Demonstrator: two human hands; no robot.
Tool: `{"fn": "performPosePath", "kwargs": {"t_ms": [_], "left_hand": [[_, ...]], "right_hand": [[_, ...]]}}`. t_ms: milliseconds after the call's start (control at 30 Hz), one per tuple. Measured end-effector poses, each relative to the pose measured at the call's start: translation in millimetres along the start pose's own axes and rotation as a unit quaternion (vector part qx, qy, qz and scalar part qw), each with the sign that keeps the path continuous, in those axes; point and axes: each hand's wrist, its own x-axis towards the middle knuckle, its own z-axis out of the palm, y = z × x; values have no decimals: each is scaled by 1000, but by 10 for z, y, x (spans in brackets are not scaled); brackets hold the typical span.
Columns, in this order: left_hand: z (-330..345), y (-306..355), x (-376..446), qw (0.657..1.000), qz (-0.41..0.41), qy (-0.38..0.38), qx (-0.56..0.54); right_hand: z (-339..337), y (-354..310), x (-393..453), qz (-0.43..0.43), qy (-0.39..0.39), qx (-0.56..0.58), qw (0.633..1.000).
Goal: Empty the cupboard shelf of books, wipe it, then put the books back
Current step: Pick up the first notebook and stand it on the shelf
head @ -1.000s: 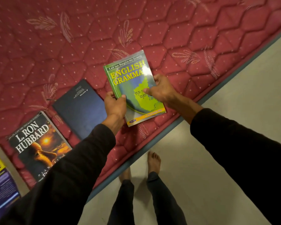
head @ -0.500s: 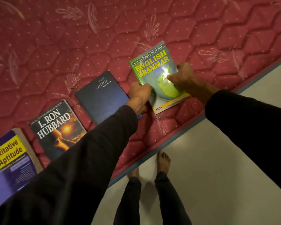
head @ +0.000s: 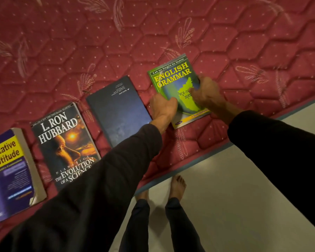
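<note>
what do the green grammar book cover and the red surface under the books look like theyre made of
The green English Grammar book looks like a paperback with a glossy coated paper cover: thin, with a soft sheen on the print. Both hands, the left hand and the right hand, grip it. The red mattress looks like quilted woven fabic with a slight satin sheen: stitched hexagons puff up, with pale woven leaf motifs and dots.
</note>
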Motion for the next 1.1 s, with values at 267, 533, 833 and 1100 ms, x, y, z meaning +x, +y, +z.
{"fn": "performPosePath", "kwargs": {"t_ms": [267,533,833,1100], "left_hand": [[-165,-168,-152,984,129,11,121],[-629,-557,-340,977,145,43,152],[-1413,-1261,-528,978,109,114,133],[-2157,-2117,-871,974,78,193,94]], "right_hand": [[136,-223,-304,-138,68,-158,975],[364,-729,-546,-266,19,-123,956],[909,-1415,-967,-325,-43,-138,935],[1560,-2091,-1608,-383,-86,-173,903]]}}
